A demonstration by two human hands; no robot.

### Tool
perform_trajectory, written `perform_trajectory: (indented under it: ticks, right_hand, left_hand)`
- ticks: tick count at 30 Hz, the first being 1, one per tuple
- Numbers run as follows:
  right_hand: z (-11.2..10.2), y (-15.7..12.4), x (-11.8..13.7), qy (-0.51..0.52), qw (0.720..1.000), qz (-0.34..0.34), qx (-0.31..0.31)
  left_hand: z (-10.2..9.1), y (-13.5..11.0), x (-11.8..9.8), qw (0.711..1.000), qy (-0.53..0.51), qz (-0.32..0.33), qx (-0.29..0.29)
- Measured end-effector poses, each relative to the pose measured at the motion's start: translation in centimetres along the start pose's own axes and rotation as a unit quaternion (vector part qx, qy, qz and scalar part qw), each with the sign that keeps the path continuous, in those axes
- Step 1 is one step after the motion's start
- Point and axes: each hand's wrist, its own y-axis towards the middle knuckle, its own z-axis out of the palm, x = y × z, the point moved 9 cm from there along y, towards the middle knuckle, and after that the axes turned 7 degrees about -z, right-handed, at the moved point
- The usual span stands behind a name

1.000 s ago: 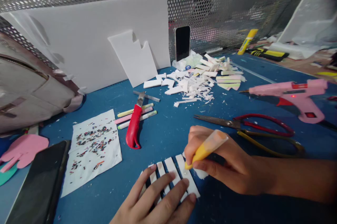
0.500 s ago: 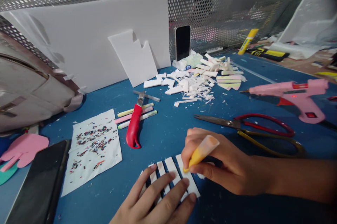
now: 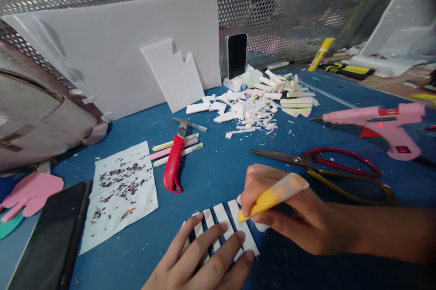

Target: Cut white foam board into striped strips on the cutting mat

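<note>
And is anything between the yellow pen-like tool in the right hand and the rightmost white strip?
Nothing visible: the tip of the yellow pen-like tool in the right hand appears to meet the rightmost white strip. The left hand overlaps that strip's nearer end, clear of the tip.

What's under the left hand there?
White strips lie side by side on the blue table under the left hand. Several far ends show beyond it; other parts are covered, and anything deeper beneath can't be seen.

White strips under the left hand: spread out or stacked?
Spread out: the strips lie side by side, blue table showing between them.
</note>
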Motion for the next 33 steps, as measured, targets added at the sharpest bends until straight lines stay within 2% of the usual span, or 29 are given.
perform_trajectory:
  ticks: [33]
  right_hand:
    - [0.49,0.11,0.35,-0.024,0.999,-0.005,0.024]
  left_hand:
    - [-0.12,0.0,-0.02,1.0,0.006,0.003,-0.015]
